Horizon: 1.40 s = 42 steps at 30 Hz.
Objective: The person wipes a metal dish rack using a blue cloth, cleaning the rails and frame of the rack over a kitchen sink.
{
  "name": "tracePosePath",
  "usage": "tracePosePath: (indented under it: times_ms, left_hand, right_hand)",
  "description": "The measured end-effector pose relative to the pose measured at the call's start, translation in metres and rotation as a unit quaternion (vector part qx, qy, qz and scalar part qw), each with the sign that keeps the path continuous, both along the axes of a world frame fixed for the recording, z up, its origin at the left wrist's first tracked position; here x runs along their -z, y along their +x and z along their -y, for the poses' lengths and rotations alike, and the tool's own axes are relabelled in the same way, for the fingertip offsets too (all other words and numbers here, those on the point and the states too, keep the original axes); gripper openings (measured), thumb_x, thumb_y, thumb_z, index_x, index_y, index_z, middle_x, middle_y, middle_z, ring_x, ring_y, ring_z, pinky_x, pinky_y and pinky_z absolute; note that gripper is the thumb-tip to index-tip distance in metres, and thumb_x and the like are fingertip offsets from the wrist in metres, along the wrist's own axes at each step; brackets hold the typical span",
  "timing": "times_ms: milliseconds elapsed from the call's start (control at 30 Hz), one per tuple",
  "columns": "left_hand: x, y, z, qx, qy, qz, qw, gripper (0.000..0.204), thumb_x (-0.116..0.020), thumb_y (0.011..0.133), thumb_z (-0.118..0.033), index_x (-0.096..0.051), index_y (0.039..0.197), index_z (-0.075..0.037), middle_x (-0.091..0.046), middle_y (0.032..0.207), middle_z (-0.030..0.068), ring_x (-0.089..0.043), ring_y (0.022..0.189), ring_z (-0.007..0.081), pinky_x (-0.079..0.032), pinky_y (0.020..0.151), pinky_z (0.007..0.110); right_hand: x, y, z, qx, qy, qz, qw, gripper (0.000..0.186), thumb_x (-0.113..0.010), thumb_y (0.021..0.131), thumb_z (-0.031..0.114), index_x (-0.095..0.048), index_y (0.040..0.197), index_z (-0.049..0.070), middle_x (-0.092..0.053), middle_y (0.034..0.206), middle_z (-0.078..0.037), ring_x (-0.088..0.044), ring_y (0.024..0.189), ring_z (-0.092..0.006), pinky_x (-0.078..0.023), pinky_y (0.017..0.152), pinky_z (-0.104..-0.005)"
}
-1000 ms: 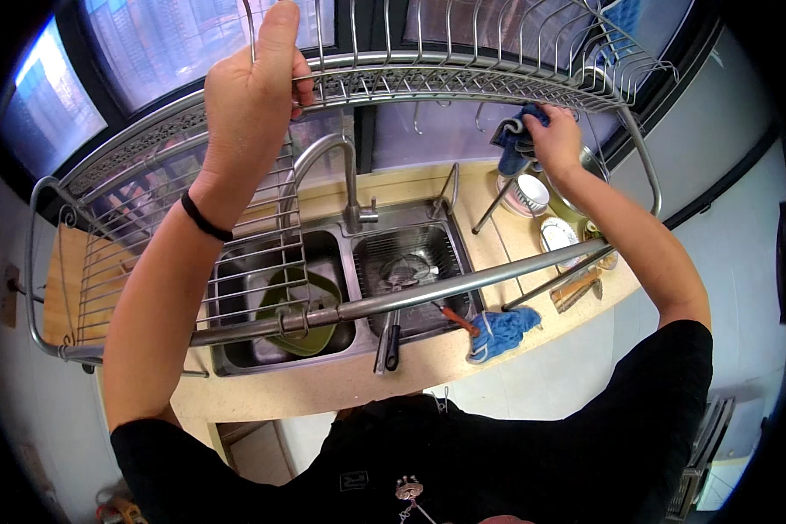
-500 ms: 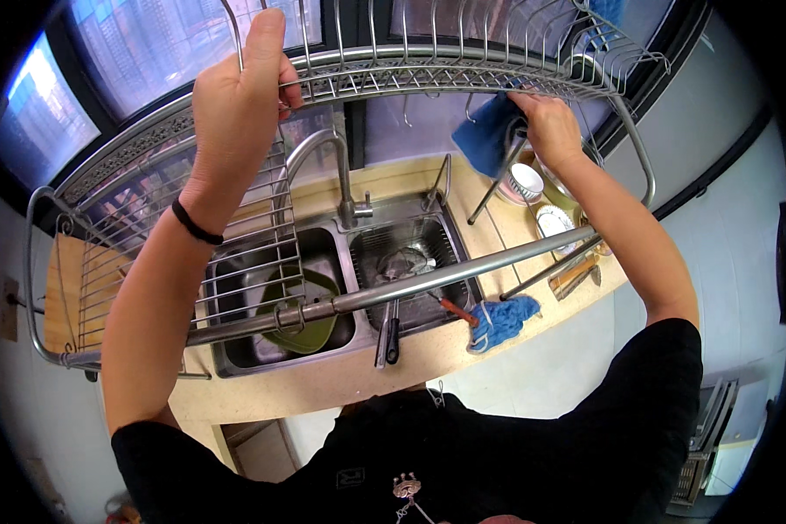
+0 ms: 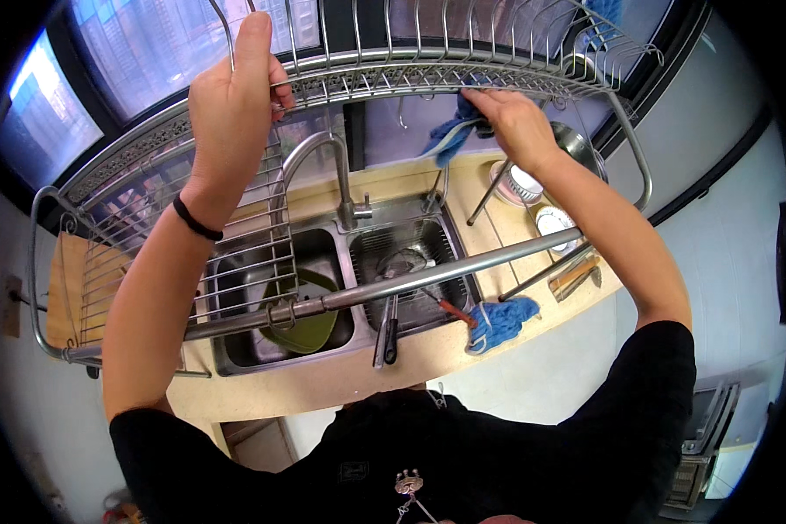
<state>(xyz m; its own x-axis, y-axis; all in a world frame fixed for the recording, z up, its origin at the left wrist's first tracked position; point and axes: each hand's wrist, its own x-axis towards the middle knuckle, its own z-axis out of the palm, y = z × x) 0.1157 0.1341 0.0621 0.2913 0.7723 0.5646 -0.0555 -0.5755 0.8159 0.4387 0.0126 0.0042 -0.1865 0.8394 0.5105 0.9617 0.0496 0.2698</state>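
The left hand (image 3: 236, 105) is raised and wrapped around an upright wire of the metal dish rack (image 3: 384, 65) that stands over the sink, its fingers curled shut on the wire with the forefinger stretched up along it. The right hand (image 3: 515, 122) reaches up to the rack's upper shelf and pinches a blue cloth (image 3: 452, 138) between closed fingers – the cloth lies against the underside of the shelf wires and hangs in a fold beneath them. Below, the rack's front rail (image 3: 428, 275) runs across a double steel sink (image 3: 332, 288); a green dish (image 3: 306, 310) lies in the left basin, just behind the rail. A curved tap (image 3: 327, 166) stands between the basins, and a second blue cloth (image 3: 502, 319) lies on the counter edge to the right of the sink – well apart from both hands
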Motion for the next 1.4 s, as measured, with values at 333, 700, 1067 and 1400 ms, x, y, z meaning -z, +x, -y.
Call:
tracePosePath:
  times_ms: [333, 700, 1067, 1400]
  left_hand:
    - [-0.001, 0.002, 0.001, -0.011, 0.013, 0.002, 1.000, 0.062, -0.043, 0.100, -0.053, -0.055, 0.061, -0.007, -0.056, 0.056, 0.0051, -0.050, 0.052, 0.0110, -0.040, 0.052, 0.025]
    - [0.004, -0.002, -0.002, 0.013, 0.003, 0.007, 1.000, 0.061, -0.045, 0.099, -0.054, -0.057, 0.061, -0.007, -0.058, 0.057, 0.0056, -0.051, 0.053, 0.0102, -0.040, 0.053, 0.024]
    - [0.008, -0.005, -0.007, 0.033, 0.010, -0.004, 0.999, 0.062, -0.043, 0.100, -0.054, -0.057, 0.061, -0.008, -0.058, 0.059, 0.0051, -0.052, 0.054, 0.0104, -0.041, 0.054, 0.024]
    - [0.007, -0.005, -0.009, 0.035, -0.015, 0.016, 0.999, 0.060, -0.044, 0.101, -0.052, -0.056, 0.064, -0.006, -0.056, 0.060, 0.0045, -0.055, 0.057, 0.0111, -0.043, 0.054, 0.024]
  right_hand:
    - [-0.004, -0.022, -0.005, -0.104, -0.034, 0.017, 0.994, 0.052, -0.055, 0.076, -0.006, -0.059, 0.126, 0.007, -0.065, 0.114, -0.013, -0.061, 0.104, -0.0324, -0.050, 0.091, -0.0402]
    - [-0.001, -0.005, -0.002, 0.029, -0.003, -0.034, 0.999, 0.052, -0.055, 0.073, -0.008, -0.063, 0.122, 0.009, -0.067, 0.114, -0.013, -0.063, 0.101, -0.0346, -0.051, 0.088, -0.0408]
    - [-0.005, -0.007, -0.006, -0.053, 0.006, 0.045, 0.998, 0.047, -0.057, 0.077, -0.002, -0.062, 0.123, 0.008, -0.066, 0.115, -0.013, -0.064, 0.104, -0.0324, -0.052, 0.090, -0.0392]
    - [0.004, 0.048, 0.018, 0.158, -0.004, 0.032, 0.987, 0.042, -0.059, 0.075, -0.003, -0.064, 0.115, 0.010, -0.067, 0.106, -0.013, -0.065, 0.098, -0.0336, -0.053, 0.084, -0.0429]
